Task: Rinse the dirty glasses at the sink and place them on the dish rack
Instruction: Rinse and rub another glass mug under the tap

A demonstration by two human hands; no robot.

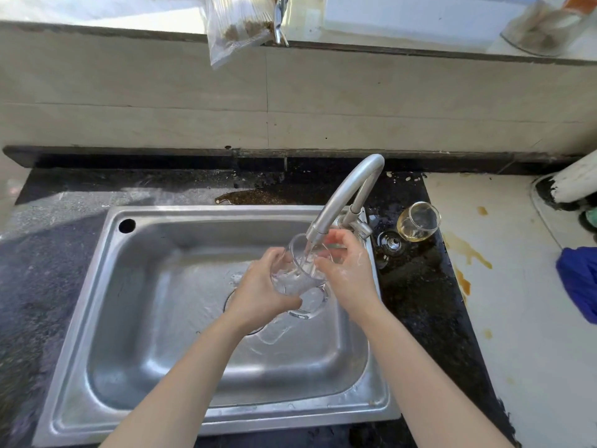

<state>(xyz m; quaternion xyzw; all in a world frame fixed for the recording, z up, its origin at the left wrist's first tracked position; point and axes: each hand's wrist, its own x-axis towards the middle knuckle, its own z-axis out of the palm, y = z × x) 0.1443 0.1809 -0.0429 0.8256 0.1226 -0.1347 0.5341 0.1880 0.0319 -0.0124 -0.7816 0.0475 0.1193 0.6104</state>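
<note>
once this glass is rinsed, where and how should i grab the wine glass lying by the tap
Grip the wine glass around its bowl, coming down from above with the right hand. It lies on its side, bowl rightmost and foot toward the sink, so the round bowl is the most exposed part.

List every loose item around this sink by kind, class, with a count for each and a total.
Clear drinking glass held under the tap: 1
Stemmed glass holding yellowish liquid, on the dark counter: 1
Clear plastic bags on the ledge: 2
Blue cloth at the right edge: 1
Total: 5
</note>
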